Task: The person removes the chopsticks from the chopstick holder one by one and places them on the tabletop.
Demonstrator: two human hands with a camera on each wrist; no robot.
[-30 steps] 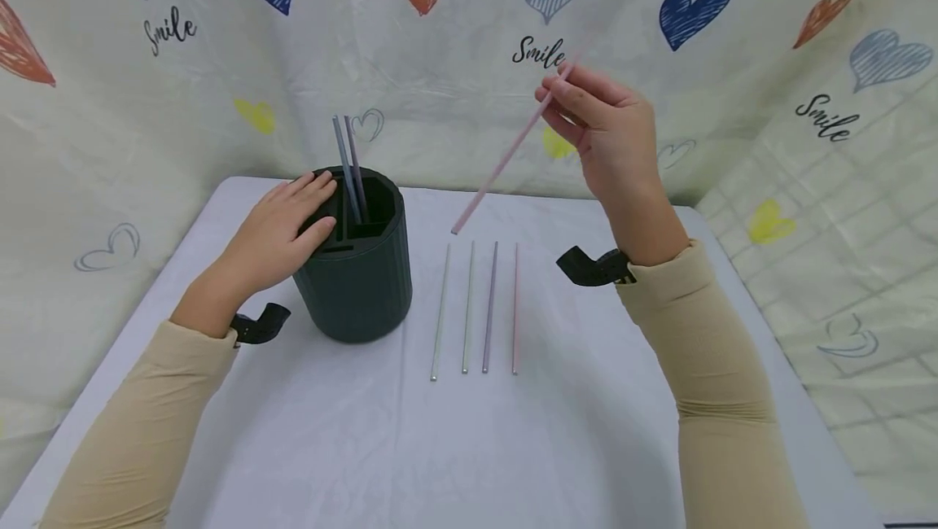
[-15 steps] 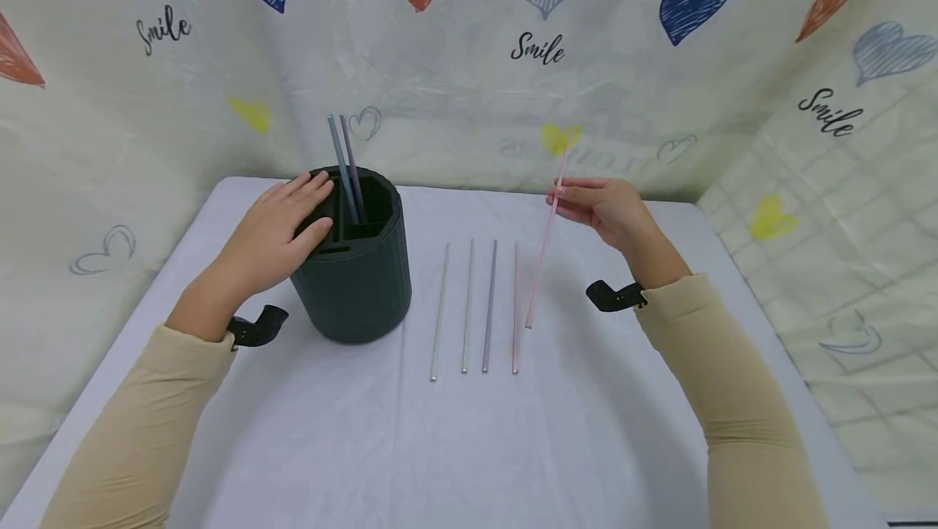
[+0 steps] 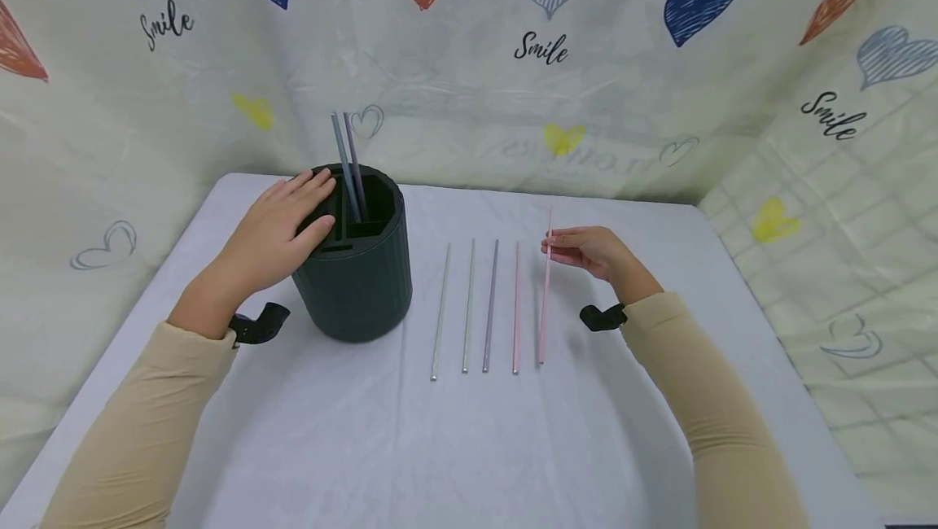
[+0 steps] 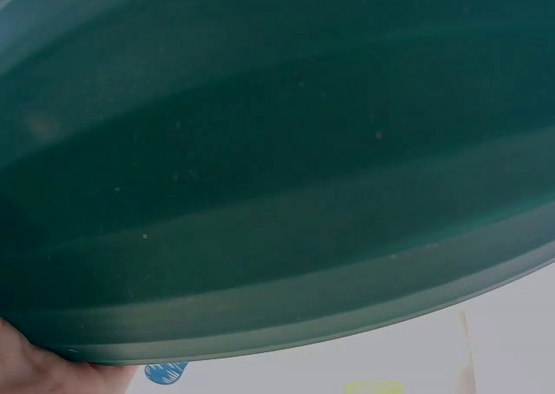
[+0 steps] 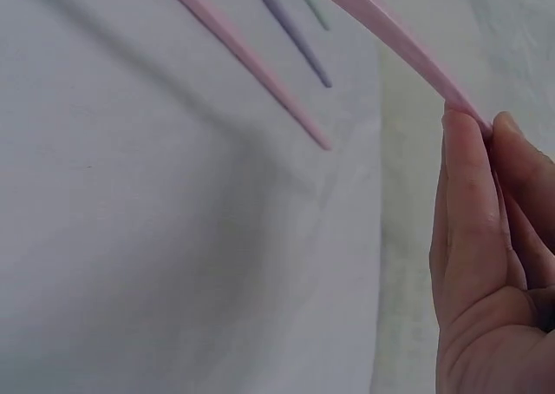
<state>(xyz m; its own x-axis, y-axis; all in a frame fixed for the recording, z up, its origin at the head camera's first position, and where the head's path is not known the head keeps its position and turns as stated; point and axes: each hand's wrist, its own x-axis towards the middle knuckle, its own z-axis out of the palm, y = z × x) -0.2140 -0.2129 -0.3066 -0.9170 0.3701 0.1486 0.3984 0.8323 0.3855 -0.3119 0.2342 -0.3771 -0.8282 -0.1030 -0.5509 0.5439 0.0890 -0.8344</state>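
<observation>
Your right hand (image 3: 589, 250) pinches a pink stick (image 3: 545, 301) near its upper end, at 3 o'clock from the four laid-out sticks (image 3: 490, 305) on the bench (image 3: 410, 448). Your left hand (image 3: 274, 228) rests, fingers extended, on the dark-green compartmented holder (image 3: 355, 293) at their 9 o'clock. Work looks partway: four lying, two upright sticks (image 3: 342, 146) in the holder, yours unreleased.

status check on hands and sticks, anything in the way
Right hand pinches pink stick, right of four lying sticks. Left hand rests on dark green holder. No obstruction visible.
</observation>
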